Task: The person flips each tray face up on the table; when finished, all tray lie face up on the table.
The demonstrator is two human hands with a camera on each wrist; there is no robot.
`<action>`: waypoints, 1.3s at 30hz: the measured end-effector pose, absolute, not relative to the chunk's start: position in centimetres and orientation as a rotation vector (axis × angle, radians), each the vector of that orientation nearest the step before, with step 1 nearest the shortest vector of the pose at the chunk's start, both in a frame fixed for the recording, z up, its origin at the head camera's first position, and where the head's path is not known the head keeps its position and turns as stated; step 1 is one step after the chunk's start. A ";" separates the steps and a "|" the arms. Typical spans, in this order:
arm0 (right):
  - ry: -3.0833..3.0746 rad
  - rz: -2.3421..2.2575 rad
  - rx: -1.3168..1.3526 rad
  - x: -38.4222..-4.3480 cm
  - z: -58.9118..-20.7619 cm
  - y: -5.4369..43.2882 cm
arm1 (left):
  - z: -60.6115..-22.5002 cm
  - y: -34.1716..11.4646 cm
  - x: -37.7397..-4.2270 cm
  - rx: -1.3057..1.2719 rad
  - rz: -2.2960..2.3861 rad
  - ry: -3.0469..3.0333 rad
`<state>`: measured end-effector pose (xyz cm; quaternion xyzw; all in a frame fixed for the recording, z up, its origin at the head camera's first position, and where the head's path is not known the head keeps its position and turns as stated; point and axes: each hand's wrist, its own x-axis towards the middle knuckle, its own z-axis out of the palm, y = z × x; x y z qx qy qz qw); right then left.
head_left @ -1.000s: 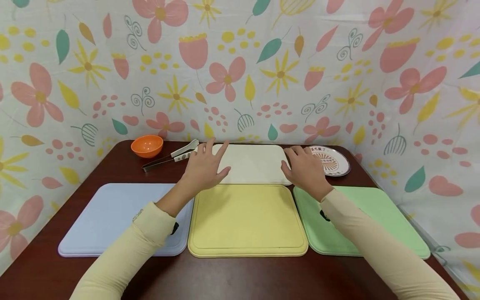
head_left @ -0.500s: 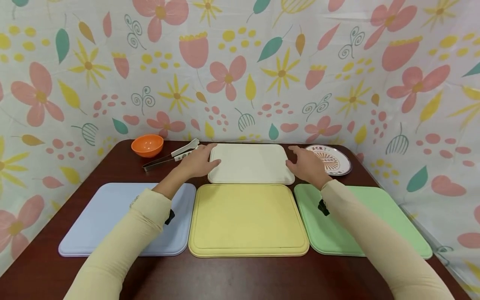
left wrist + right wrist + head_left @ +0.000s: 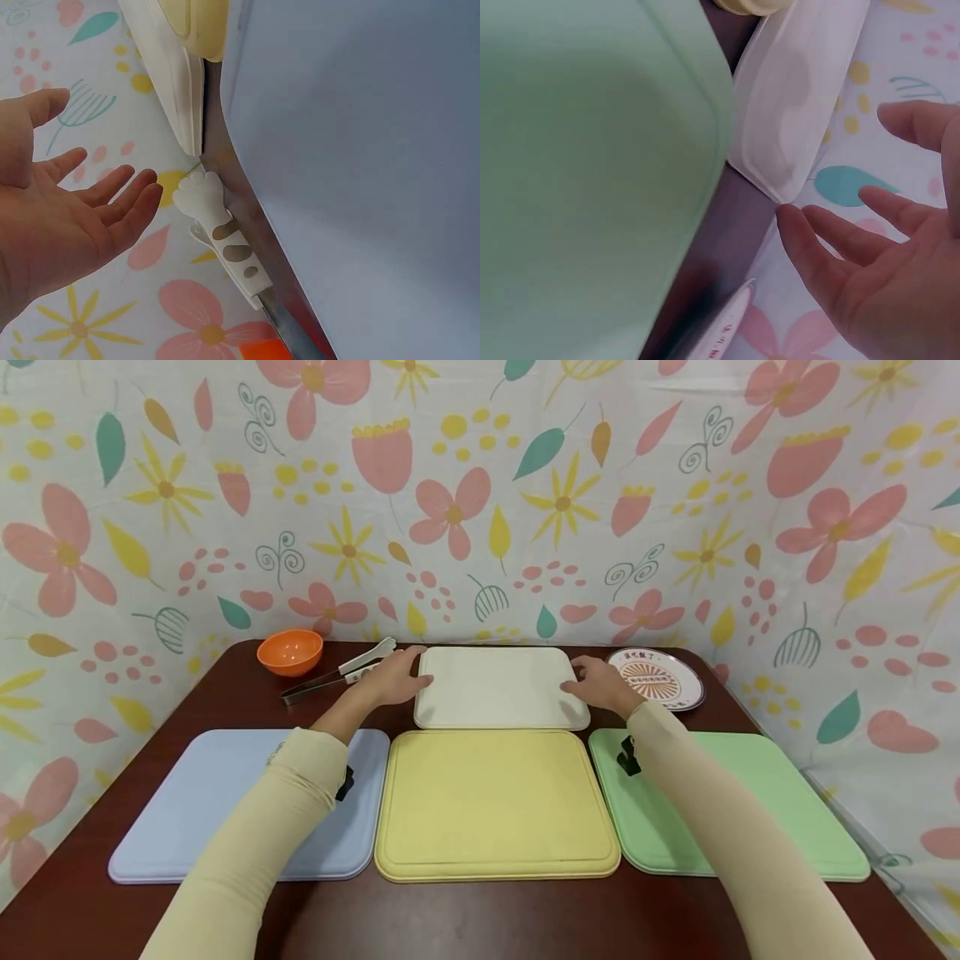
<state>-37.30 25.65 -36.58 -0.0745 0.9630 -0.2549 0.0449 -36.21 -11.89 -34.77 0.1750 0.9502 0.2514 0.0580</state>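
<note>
Both hands have slid off the top of the white tray and out to its two short edges since a second ago, when they lay flat on its surface.

Nearest the viewer, three larger trays sit in a row on the dark bench (image 3: 465,918): a blue tray (image 3: 217,810) on the left, a yellow tray (image 3: 491,802) in the middle, a green tray (image 3: 750,810) on the right. Cream sleeves cross the blue and green ones.

Beyond them lies the white tray (image 3: 498,689), flat on the bench just behind the yellow one. The left hand (image 3: 390,681) is at its left edge and the right hand (image 3: 603,685) at its right edge. In the wrist views the fingers (image 3: 112,199) of the left hand and the fingers (image 3: 832,251) of the right are spread and nearly straight, close beside the tray's rim, with nothing held; whether they touch it is unclear.

Judging by this, the tray is flanked but not yet gripped or lifted, so taking hold and moving it remain.

Farther back, tongs (image 3: 337,672) with a paw-shaped handle lie just left of the left hand, an orange bowl (image 3: 290,652) beyond them, and a patterned plate (image 3: 660,681) to the right. A flowered cloth (image 3: 480,502) hangs behind.
</note>
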 end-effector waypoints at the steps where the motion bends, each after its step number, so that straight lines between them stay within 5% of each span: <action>1: 2.921 -0.799 -0.219 -37.5 -36.7 25.7 | -34.9 -11.8 -36.4 0.528 0.764 2.867; 39: 2.706 -1.033 -0.110 -38.7 -38.4 26.9 | -36.1 -12.0 -39.5 0.381 0.887 2.459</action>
